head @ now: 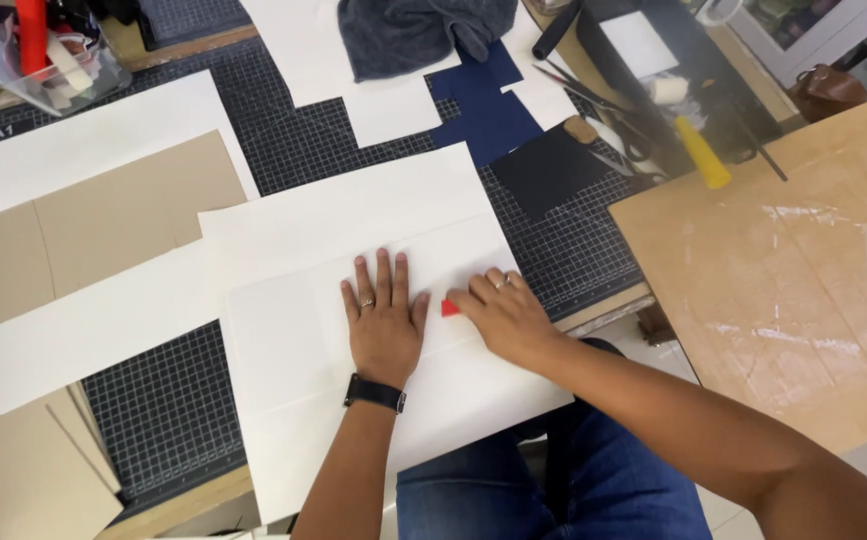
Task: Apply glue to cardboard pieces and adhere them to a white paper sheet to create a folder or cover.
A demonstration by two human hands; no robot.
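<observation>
White sheet lies on the grid cutting mat, overhanging the bench's near edge. Left hand flat, fingers spread, pinning it. Right hand closed on a small red tool, pressed onto the sheet. Faint lines show across it; looks mid-pass, right side undone. Tan board lies left.

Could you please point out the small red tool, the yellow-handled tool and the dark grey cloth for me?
red tool [450, 308], head view, its visible tip by the right hand.
yellow-handled tool [703, 155], head view, mid handle.
dark grey cloth [409, 32], head view, its centre.
</observation>
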